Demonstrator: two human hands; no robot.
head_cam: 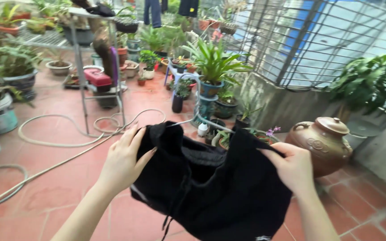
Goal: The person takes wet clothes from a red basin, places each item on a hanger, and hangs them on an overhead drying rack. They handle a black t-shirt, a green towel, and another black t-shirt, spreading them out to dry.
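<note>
A black garment (211, 187) with drawstrings hangs spread between my two hands above the red tiled floor. My left hand (123, 160) grips its upper left edge, fingers laid over the cloth. My right hand (293, 167) pinches the upper right edge. A thin light-coloured hanger hook (185, 121) pokes out near the top of the garment beside my left hand. The lower part of the garment runs out of the bottom of the view.
A brown lidded clay pot (322, 143) stands at right by the low wall. Potted plants (213, 73) crowd the middle and left. A pale hose (59, 134) coils over the tiles near a metal rack (83, 76). A metal window grille (309, 40) fills the upper right.
</note>
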